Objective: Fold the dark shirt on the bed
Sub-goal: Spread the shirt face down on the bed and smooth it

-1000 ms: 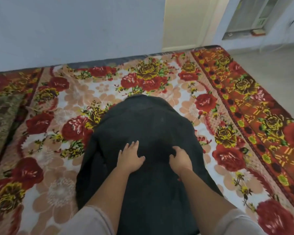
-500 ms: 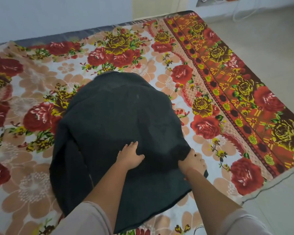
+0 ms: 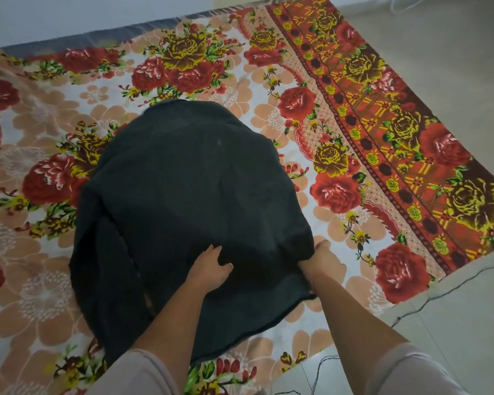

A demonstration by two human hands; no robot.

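The dark shirt [image 3: 188, 201] lies spread on the bed, which is covered by a floral sheet [image 3: 46, 280] with red roses. A fold of its cloth runs down the left side. My left hand [image 3: 210, 266] rests flat on the lower middle of the shirt, fingers apart. My right hand [image 3: 321, 262] is at the shirt's right edge, fingers tucked under the cloth and gripping it. Part of that hand is hidden by the fabric.
The sheet's red and yellow border [image 3: 382, 132] runs along the bed's right side. Beyond it lies pale tiled floor [image 3: 454, 67]. Loose dark threads [image 3: 445, 292] hang from the sheet's near right corner. A pale wall [image 3: 69, 15] stands behind the bed.
My right hand has slid from the shirt's middle to its right edge and taken hold of the cloth. My left hand has stayed on the shirt. The view has tilted downward.
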